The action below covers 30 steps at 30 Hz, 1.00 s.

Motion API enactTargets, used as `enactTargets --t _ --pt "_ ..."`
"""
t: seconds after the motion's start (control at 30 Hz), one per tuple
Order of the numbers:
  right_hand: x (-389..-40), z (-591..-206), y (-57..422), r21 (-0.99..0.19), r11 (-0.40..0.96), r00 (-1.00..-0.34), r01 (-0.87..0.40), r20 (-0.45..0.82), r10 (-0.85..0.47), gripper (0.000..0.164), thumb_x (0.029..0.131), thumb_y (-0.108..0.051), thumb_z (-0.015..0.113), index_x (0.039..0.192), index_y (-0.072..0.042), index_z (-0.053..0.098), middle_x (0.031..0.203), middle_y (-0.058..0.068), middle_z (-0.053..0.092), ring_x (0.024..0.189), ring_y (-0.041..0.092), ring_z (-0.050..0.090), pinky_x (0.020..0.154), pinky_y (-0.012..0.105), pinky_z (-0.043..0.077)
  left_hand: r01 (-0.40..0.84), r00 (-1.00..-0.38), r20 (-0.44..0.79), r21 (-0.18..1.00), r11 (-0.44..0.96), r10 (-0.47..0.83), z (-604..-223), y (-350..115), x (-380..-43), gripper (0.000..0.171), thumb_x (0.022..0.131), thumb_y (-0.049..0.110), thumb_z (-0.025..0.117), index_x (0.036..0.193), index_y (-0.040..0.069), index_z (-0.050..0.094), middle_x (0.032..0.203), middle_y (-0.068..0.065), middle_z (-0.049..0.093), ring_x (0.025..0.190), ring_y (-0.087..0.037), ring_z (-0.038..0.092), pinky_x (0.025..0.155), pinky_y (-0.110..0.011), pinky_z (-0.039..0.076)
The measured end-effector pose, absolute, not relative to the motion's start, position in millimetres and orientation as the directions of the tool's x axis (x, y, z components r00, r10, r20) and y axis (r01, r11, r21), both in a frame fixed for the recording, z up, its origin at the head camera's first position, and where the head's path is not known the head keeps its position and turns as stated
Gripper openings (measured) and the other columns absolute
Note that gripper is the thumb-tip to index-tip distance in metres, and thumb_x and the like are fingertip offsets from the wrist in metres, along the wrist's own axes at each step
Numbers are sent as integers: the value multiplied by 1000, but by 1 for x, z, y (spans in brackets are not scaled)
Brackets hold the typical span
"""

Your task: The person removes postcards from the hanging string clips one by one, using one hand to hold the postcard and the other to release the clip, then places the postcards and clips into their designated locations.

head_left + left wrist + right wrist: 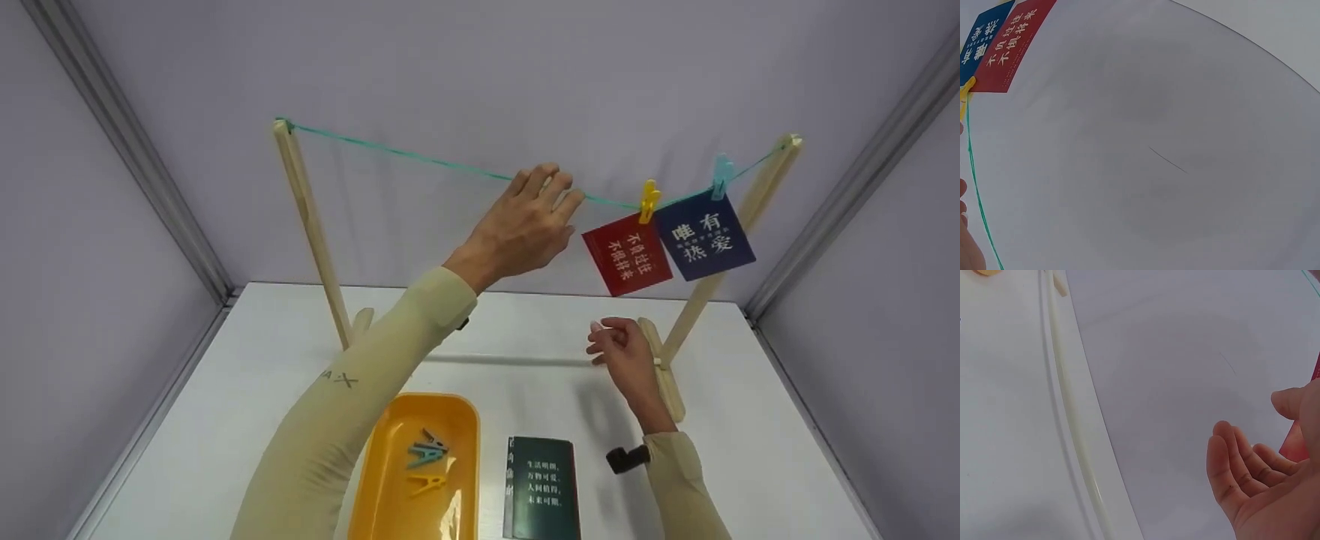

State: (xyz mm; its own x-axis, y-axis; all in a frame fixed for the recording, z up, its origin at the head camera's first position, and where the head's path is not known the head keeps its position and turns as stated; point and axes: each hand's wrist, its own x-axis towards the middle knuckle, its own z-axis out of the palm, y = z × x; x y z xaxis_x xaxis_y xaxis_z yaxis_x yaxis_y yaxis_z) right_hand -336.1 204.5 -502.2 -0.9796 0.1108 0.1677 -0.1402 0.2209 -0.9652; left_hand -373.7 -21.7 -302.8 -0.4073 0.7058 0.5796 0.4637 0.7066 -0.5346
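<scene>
My left hand point(529, 221) is raised at the green string point(420, 157), its fingers loosely bent and nothing seen in them. Only part of its fingers point(963, 205) shows at the left wrist view's edge, beside the string. To its right a red card point(628, 255) hangs from a yellow clothespin point(649, 201). Beside that, a dark blue card point(705, 236) hangs from a light blue clothespin point(721, 177), the two cards almost touching. Lower down, my right hand point(624, 356) hovers below the red card, palm empty and fingers point(1224, 467) relaxed.
The string runs between a left wooden post point(309, 217) and a right wooden post point(750, 217), joined low by a bar point(517, 360). On the white table point(202, 450) stand a yellow tray point(471, 465) with several clothespins point(427, 484) and a dark green card stack point(544, 487).
</scene>
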Motion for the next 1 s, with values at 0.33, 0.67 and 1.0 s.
enactTargets --t 0.33,0.67,1.0 --pt "-340 -505 211 -974 192 -977 -122 152 152 47 106 -33 63 136 3 54 113 23 72 83 8 72 74 22 61 502 -476 588 -429 751 654 -301 0 -373 56 106 45 53 150 11 51 151 -8 57 147 -28 42 119 -42 36" --pt "-345 -500 211 -978 168 -962 -125 161 220 51 103 -38 66 136 -1 56 129 23 70 94 1 73 82 18 60 586 -593 510 -258 768 623 -283 23 -377 64 105 51 55 155 12 45 153 -4 54 145 -24 43 116 -40 37" --pt "-356 -497 216 -991 74 -984 -116 124 130 65 99 -42 71 147 -5 47 146 15 63 107 1 72 91 19 60 594 -636 455 -227 771 624 -271 45 -383 71 104 55 55 159 11 42 155 -5 56 144 -22 50 120 -38 40"
